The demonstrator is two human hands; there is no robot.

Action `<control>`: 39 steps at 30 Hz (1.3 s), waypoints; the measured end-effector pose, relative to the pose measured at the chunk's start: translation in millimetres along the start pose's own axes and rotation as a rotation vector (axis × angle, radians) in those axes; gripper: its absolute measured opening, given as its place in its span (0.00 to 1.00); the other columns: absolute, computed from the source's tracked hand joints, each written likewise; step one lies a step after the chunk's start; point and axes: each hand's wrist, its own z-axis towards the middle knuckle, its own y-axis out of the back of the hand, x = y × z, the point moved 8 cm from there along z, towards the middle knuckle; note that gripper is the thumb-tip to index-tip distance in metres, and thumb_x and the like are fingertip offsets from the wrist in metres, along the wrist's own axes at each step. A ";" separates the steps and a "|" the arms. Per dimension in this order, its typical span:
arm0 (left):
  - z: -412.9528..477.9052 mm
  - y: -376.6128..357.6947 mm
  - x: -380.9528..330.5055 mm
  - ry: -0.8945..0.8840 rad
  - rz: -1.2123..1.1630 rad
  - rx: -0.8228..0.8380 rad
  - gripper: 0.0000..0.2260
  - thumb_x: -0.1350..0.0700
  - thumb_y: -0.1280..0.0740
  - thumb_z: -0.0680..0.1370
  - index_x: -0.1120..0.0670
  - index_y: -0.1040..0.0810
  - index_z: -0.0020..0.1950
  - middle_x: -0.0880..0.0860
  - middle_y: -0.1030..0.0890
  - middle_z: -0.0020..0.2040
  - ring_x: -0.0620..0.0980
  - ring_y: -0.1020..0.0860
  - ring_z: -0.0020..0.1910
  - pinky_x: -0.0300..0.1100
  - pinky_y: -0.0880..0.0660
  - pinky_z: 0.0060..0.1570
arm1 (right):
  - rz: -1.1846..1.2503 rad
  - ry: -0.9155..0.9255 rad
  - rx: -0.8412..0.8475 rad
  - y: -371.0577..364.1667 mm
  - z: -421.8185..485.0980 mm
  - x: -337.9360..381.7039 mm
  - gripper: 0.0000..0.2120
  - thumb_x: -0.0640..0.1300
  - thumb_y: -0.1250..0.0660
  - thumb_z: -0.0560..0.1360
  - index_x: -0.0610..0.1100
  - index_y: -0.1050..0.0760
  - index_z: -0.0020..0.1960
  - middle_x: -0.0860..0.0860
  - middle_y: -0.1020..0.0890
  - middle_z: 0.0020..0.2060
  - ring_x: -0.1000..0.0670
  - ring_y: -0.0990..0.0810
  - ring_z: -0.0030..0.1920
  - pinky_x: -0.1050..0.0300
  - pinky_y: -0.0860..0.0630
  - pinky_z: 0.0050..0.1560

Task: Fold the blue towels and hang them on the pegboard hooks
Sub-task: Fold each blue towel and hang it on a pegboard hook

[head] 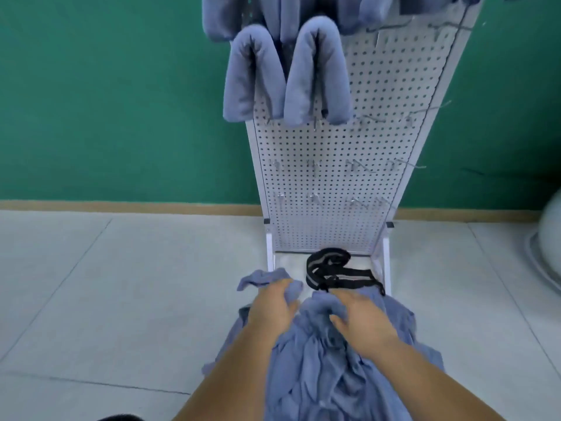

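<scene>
View from the head camera, looking down at the pale grey tiled floor [106, 284] in front of a white perforated metal pegboard [328, 183] that stood on a white frame against a green wall [106, 101]. A heap of crumpled blue cloth towels [321, 369] lay on the floor at the foot of the frame and ran down to the lower edge of the view. The left hand [273, 308] lay on the heap's far left part with its fingers curled round a bunched fold of the cloth; the right hand [364, 320] lay just beside it on the heap's far right part, its fingers bent down into a gathered ridge of cloth and gripping it. Two folded blue towels [252, 77] [318, 71] hung side by side, each draped over a hook on the board's upper left part, with further blue towels [218, 16] hung above them at the top edge of the view. Rows of thin bare metal hooks [355, 165] projected from the middle and lower parts of the board. A black webbing strap [331, 268] with a grey stripe lay coiled on the frame's base, just beyond the heap. A white rounded object [549, 232], cut off by the right edge, could not be identified.
</scene>
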 end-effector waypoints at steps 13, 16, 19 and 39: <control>-77.1 -164.5 59.6 0.116 -0.032 0.357 0.31 0.46 0.28 0.80 0.42 0.34 0.82 0.47 0.28 0.77 0.51 0.26 0.73 0.46 0.27 0.69 | -0.220 -0.173 0.534 -104.3 -99.8 -90.4 0.35 0.57 0.35 0.82 0.65 0.48 0.83 0.50 0.52 0.84 0.41 0.47 0.83 0.44 0.33 0.77; -83.1 -175.3 57.5 0.085 -0.006 0.359 0.31 0.46 0.28 0.80 0.44 0.33 0.81 0.47 0.27 0.77 0.51 0.25 0.72 0.48 0.26 0.69 | -0.195 -0.157 0.541 -106.5 -96.0 -92.4 0.38 0.55 0.34 0.81 0.63 0.51 0.84 0.51 0.54 0.84 0.41 0.48 0.83 0.44 0.34 0.78; -79.6 -177.2 54.7 0.044 0.007 0.327 0.29 0.46 0.27 0.79 0.46 0.29 0.79 0.47 0.26 0.75 0.49 0.24 0.70 0.47 0.25 0.68 | -0.136 -0.145 0.488 -107.7 -87.8 -90.6 0.37 0.51 0.35 0.82 0.60 0.50 0.85 0.53 0.54 0.85 0.43 0.48 0.83 0.46 0.35 0.78; -12.6 -98.3 -51.9 -0.086 -0.273 0.185 0.23 0.55 0.28 0.81 0.48 0.27 0.76 0.49 0.19 0.66 0.50 0.20 0.63 0.48 0.24 0.66 | 0.338 -0.160 -0.055 6.3 -38.3 -42.4 0.19 0.39 0.34 0.80 0.60 0.19 0.63 0.55 0.15 0.58 0.57 0.17 0.44 0.63 0.23 0.45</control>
